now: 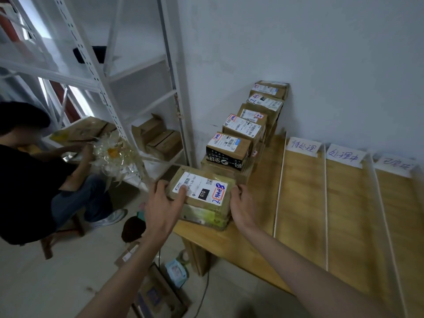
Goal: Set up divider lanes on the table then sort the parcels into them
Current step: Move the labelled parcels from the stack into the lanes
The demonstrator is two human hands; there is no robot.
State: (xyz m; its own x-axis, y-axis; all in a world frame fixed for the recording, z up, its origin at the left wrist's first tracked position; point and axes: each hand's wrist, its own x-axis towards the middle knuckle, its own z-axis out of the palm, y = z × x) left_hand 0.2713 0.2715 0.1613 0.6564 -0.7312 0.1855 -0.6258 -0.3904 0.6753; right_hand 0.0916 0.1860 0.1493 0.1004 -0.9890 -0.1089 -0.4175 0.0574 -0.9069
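Item: nearest parcel (202, 198), cardboard, white shipping label on top with a black "010" patch and handwritten marks. Location: lower centre of the frame, at the near left corner of the wooden counter (252, 244), topping a short stack.

Left hand (164, 206): grips the parcel's left edge, thumb lying across the label, fingers (160, 187) curled over the far-left corner.

Right hand (243, 208): holds the parcel's right side, fingers wrapped around that edge; fingertips hidden behind the box.

Row of parcels (243, 131): labelled cartons, stacked along the counter's left edge, running from just behind the held parcel up to the wall at centre frame. One carton (226, 152) near the front has a black printed side.

Divider strips (278, 189): thin pale strips laid front to back across the counter, right half of the frame, marking off lanes.

Paper signs (302, 146): three white handwritten cards at the far ends of the lanes, against the wall.

Shelving rack (142, 88): white metal, upper left of the frame, holding a few cartons.

Second person (34, 180): seated, left edge of the frame, dark top, handling crinkled clear wrapping.
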